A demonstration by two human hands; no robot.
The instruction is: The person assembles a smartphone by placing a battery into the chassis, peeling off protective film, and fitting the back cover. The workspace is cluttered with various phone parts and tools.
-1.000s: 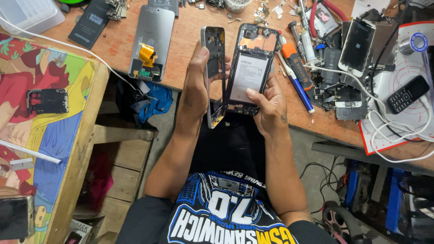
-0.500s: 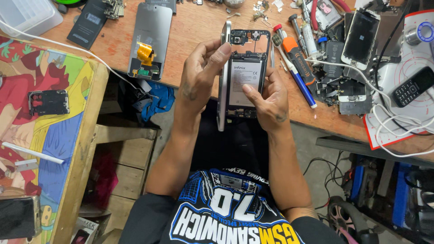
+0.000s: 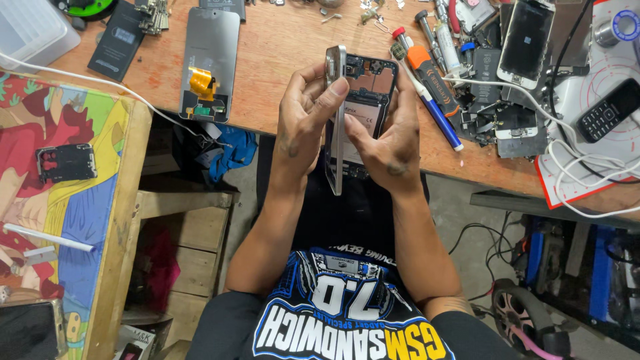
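Hands meet above the workbench: our left hand pinches the back cover, hinged away; our right hand grips the opened phone. We judge the opening incomplete.

An opened smartphone, internals exposed, is held upright above the workbench edge, its silver back cover hinged edge-on.

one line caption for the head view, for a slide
Left hand and right hand hold an opened phone and its back cover above a cluttered workbench.
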